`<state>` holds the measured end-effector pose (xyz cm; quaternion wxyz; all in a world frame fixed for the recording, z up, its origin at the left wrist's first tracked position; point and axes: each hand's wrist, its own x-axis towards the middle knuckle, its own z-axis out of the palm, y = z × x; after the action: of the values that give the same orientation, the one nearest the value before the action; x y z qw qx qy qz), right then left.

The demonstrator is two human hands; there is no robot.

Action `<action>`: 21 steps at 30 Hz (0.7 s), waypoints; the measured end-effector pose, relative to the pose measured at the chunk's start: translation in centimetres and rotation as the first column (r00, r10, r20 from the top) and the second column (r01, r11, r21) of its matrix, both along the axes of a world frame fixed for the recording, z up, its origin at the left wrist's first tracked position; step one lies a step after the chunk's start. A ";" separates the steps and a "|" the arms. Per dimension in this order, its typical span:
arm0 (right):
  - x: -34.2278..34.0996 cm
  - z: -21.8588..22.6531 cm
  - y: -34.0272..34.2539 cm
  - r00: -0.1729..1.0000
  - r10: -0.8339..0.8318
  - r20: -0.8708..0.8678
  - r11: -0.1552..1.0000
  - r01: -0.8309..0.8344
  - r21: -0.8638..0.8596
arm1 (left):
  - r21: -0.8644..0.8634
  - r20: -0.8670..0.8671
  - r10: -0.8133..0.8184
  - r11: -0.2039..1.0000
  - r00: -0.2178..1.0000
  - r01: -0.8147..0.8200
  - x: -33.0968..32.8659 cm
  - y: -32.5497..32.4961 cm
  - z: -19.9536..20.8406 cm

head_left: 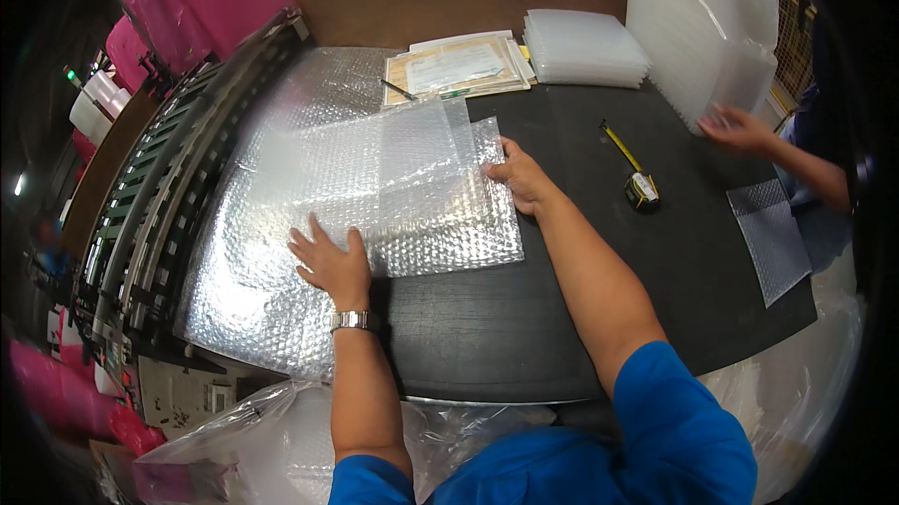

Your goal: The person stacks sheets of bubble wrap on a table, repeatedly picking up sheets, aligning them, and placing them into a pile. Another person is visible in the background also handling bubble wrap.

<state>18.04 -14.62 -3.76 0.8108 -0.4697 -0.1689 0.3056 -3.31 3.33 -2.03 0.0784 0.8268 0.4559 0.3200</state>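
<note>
Black worktable: left hand flat, fingers spread, on bubble-wrap sheet; right hand presses its right edge, fingers loosely curled. Tape measure lies nearby.

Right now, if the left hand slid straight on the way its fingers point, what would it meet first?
Only more bubble wrap, which the left hand lies flat on; far beyond it, probably the pen and papers.

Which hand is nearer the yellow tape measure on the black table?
Right. The right hand rests on the bubble wrap's right edge, left of the yellow tape measure; the left hand lies farther left.
</note>
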 end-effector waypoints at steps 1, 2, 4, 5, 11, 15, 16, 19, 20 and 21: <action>-0.1 0.2 0.0 1.000 0.028 0.003 0.999 -0.028 -0.015 | -0.024 -0.114 -0.050 0.999 0.992 0.047 0.0 -0.2 -0.2; -0.2 0.3 0.0 0.998 0.057 0.006 0.998 -0.057 -0.030 | -0.067 -0.208 -0.094 0.994 0.974 0.082 0.1 -0.5 -0.2; -0.4 0.3 0.1 0.999 0.032 -0.007 0.999 -0.033 -0.039 | -0.163 -0.381 -0.194 0.977 0.904 0.141 0.3 -1.4 0.5; -0.4 0.4 0.1 0.999 0.015 -0.033 0.999 -0.017 -0.045 | -0.125 -0.384 -0.191 0.980 0.903 0.154 0.4 -1.4 0.2; -1.4 1.7 -0.1 0.994 -0.107 -0.032 0.989 0.103 -0.111 | -0.226 -0.327 -0.502 0.864 0.801 0.450 0.9 -4.0 0.9; -1.5 1.8 0.0 0.996 -0.093 0.011 0.992 0.094 -0.083 | -0.307 -0.171 -0.851 0.525 0.497 0.794 0.9 -4.2 1.2; -1.6 1.9 0.1 0.996 -0.082 0.029 0.994 0.084 -0.073 | -0.267 -0.113 -0.869 0.494 0.483 0.827 0.8 -4.0 0.9; -0.8 0.7 0.2 0.984 -0.100 0.145 0.990 0.113 -0.087 | -0.167 0.149 -0.861 0.462 0.486 0.871 0.9 -3.7 -0.1; -0.3 0.0 0.2 0.980 -0.104 0.169 0.992 0.115 -0.058 | -0.160 0.293 -0.804 0.492 0.517 0.856 1.0 -3.6 0.0; -0.4 0.0 0.3 0.978 -0.125 0.167 0.989 0.137 -0.061 | -0.161 0.431 -0.725 0.524 0.537 0.836 0.9 -3.4 0.0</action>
<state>17.67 -14.31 -3.76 0.7953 -0.5320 -0.1919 0.2182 -2.41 -0.02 -2.04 0.4307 0.8529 0.0600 0.2887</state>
